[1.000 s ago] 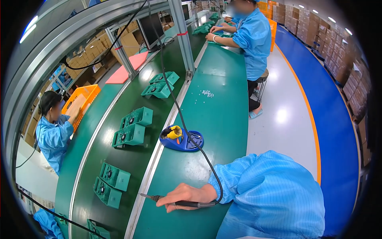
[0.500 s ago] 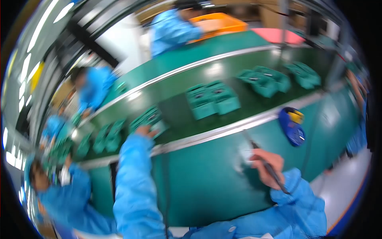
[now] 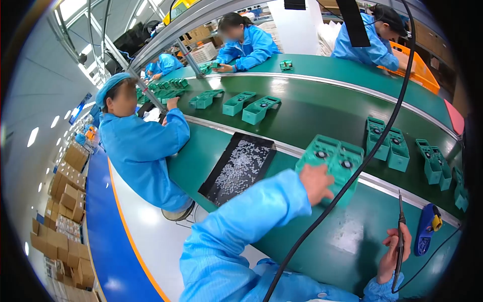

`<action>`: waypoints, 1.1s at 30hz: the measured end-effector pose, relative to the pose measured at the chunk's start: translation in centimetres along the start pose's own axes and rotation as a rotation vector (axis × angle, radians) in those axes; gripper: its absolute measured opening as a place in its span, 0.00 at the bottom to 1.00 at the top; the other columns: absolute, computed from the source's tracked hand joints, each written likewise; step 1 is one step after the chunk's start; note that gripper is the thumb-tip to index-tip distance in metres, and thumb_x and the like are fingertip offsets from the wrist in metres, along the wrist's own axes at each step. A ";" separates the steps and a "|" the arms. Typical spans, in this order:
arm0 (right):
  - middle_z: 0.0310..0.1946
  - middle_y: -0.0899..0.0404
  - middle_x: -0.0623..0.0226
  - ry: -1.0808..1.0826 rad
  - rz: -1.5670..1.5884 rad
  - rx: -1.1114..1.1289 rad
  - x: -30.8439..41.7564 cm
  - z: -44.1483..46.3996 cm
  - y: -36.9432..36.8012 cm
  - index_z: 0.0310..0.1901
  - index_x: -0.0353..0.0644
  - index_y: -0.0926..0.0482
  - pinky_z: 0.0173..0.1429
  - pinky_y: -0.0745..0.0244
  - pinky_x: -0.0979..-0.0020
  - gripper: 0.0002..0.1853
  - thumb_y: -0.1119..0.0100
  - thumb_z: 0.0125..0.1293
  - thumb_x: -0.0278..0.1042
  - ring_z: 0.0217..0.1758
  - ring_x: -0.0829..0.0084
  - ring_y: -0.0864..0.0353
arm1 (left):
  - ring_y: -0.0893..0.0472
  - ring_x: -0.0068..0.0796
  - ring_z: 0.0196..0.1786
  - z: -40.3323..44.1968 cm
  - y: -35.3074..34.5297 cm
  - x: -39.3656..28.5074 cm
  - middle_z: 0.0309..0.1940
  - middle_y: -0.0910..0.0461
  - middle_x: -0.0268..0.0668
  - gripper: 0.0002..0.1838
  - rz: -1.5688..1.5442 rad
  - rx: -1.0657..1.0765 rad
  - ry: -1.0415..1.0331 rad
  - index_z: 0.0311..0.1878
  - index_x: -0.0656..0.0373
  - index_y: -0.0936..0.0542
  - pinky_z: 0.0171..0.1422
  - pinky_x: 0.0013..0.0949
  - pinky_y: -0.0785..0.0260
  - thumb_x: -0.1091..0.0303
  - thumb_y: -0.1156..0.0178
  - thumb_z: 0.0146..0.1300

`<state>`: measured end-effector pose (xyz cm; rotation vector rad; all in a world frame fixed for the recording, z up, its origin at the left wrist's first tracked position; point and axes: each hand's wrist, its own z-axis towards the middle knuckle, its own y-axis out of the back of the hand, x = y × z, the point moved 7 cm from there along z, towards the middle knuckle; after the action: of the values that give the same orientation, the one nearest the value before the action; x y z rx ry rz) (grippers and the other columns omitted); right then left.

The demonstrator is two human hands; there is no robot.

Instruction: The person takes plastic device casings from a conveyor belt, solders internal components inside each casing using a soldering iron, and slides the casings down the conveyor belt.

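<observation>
My left hand (image 3: 315, 183) grips the near edge of a pair of green housings (image 3: 334, 160), each with a round black part inside. The pair overlaps the metal rail between the dark green belt and the near worktop. In my right hand (image 3: 392, 249) a soldering iron (image 3: 401, 231) is held like a pen, its tip pointing up and away. Right of that hand stands the blue iron stand (image 3: 425, 231) with a yellow part. A black tray (image 3: 238, 167) of small whitish pieces lies left of my left forearm.
More green housings (image 3: 387, 143) sit on the belt (image 3: 312, 108). A black cable (image 3: 347, 186) crosses the view in front. A co-worker (image 3: 143, 141) sits at the left; other people work across the belt. An orange crate (image 3: 422, 70) is at the upper right.
The view has swung left. My left hand, out of view at first, then reaching to housings on the belt, now has a pair at the near rail. The iron stays in my right hand.
</observation>
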<state>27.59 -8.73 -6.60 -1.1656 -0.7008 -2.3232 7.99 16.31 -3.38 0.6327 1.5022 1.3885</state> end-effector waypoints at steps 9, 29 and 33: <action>0.35 0.21 0.60 0.022 0.010 0.033 1.1 -0.3 -0.7 0.60 0.34 0.28 0.30 0.31 0.78 0.17 0.48 0.74 0.34 0.27 0.79 0.27 | 0.24 0.40 0.45 -7.9 -3.2 -7.8 0.37 0.29 0.42 0.14 -0.004 -0.128 -0.057 0.32 0.58 0.22 0.60 0.47 0.37 0.62 0.30 0.47; 0.33 0.22 0.64 0.049 -0.052 0.013 1.6 -0.1 -0.5 0.63 0.28 0.30 0.30 0.31 0.80 0.26 0.45 0.73 0.41 0.27 0.80 0.28 | 0.24 0.35 0.54 -7.6 -5.0 -11.2 0.50 0.25 0.41 0.36 -0.026 -0.241 -0.065 0.56 0.57 0.24 0.76 0.63 0.51 0.56 0.26 0.41; 0.33 0.22 0.63 0.041 -0.037 0.006 1.4 -0.3 -0.3 0.61 0.28 0.28 0.31 0.30 0.79 0.23 0.45 0.70 0.36 0.28 0.79 0.27 | 0.23 0.34 0.52 -8.5 -5.1 -10.4 0.48 0.25 0.40 0.36 -0.020 -0.291 -0.102 0.57 0.56 0.23 0.76 0.64 0.51 0.58 0.27 0.41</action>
<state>26.42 -8.88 -5.66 -1.1087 -0.7199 -2.3669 5.82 2.41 -6.06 0.4967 1.1940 1.5003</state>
